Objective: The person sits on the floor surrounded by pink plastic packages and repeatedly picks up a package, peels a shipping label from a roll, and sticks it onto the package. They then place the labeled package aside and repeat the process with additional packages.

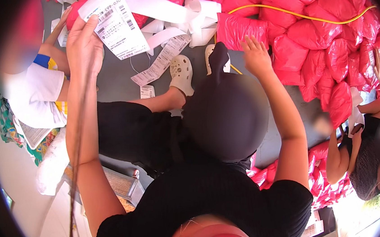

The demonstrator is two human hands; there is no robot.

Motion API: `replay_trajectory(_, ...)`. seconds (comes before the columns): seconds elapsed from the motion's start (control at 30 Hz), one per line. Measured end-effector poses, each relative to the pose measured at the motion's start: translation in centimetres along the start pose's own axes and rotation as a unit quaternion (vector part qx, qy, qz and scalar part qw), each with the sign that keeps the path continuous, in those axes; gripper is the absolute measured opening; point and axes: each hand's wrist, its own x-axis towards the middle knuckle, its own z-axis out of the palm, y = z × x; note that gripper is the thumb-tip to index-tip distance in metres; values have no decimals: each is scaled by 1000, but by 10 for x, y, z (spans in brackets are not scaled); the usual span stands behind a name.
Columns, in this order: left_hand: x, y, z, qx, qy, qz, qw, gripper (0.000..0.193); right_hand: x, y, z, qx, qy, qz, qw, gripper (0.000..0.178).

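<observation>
one left hand (84,41) gripping label strip (117,24), right hand (255,56) open, palm hidden

Label strip (121,24) in left hand (84,41), right hand (255,55) at packages (322,53) (heaped behind); co-workers either side
</observation>
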Motion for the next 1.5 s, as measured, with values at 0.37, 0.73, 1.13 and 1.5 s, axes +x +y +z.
replay_trajectory(0.37, 45, -58, 4, 121, -102, -123, 980, 30, 108, 6, 46, 38, -8, 106, 994, 69)
replay_trajectory(0.73, 37, -113, 1, 39, -166, -147, 974, 30, 8, 50, 19, 129, 221, 213, 943, 59)
replay_trajectory(1.13, 45, -103, 41, 64, -215, -127, 966, 28, -32, 110, 72, -1, 227, 410, 883, 72)
replay_trajectory(1.5, 49, -103, 36, 45, -199, -148, 968, 28, -215, 103, -23, 846, 203, 325, 370, 40)
